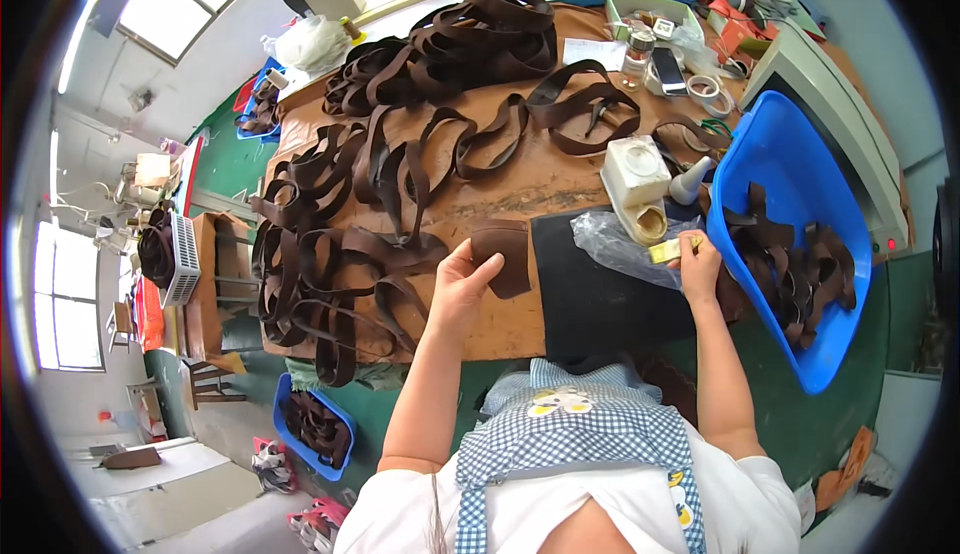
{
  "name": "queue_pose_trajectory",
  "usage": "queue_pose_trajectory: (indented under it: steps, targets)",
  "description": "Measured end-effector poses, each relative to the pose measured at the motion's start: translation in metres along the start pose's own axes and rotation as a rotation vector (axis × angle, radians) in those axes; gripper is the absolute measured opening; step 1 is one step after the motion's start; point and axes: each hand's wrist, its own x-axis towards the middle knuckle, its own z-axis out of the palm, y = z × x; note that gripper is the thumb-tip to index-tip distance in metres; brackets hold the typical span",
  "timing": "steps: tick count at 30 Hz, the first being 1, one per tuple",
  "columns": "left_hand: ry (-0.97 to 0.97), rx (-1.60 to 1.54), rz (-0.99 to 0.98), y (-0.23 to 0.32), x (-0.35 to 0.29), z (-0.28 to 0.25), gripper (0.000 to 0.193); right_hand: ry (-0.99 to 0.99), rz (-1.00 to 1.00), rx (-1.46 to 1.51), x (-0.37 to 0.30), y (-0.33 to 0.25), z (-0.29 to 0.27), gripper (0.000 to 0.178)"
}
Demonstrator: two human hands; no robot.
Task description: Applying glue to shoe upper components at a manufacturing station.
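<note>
My left hand (458,289) pinches a flat, dark brown leather piece (507,262) between thumb and fingers, over the brown tabletop beside a black mat (590,309). In my right hand (699,264) is a small, pale yellow block-like piece (664,252); its exact kind is unclear. It sits just in front of a small round pot (651,224) with yellowish contents. Behind the pot stands a white box-shaped container (636,172), with a grey-white cone-shaped nozzle (688,184) to its right. A crumpled clear plastic bag (605,239) lies on the mat's far edge.
Looped brown leather straps (400,164) cover the table's left and far parts. A large blue basin (720,209) with brown pieces stands close to my right arm. Tape rolls (711,96) and a phone (669,72) lie at the far right. A blue crate (285,394) sits on the floor.
</note>
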Motion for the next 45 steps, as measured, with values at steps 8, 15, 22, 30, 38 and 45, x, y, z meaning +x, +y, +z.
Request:
queue_pose_trajectory:
  steps: [8,15,22,30,38,45]
  targets:
    - [0.063,0.063,0.047,0.004,0.004,0.021,0.027,-0.224,-0.050,0.753,-0.039,-0.147,0.032,0.017]
    - [0.042,0.152,0.091,0.002,0.007,0.024,0.026,-0.313,-0.225,0.683,-0.037,-0.186,0.049,0.017]
    - [0.062,0.204,0.088,0.004,0.007,0.023,0.025,-0.335,-0.355,0.508,-0.054,-0.192,0.045,0.016]
    - [0.115,0.005,-0.022,0.014,0.010,0.028,0.026,-0.258,-0.754,0.245,-0.070,-0.178,0.046,0.015]
    - [0.073,-0.136,-0.156,0.018,0.013,0.006,0.029,-0.265,-0.853,0.174,-0.077,-0.175,0.031,0.016]
    - [0.082,-0.140,-0.241,0.018,0.006,0.014,0.029,-0.254,-0.662,0.304,-0.070,-0.174,0.029,0.012]
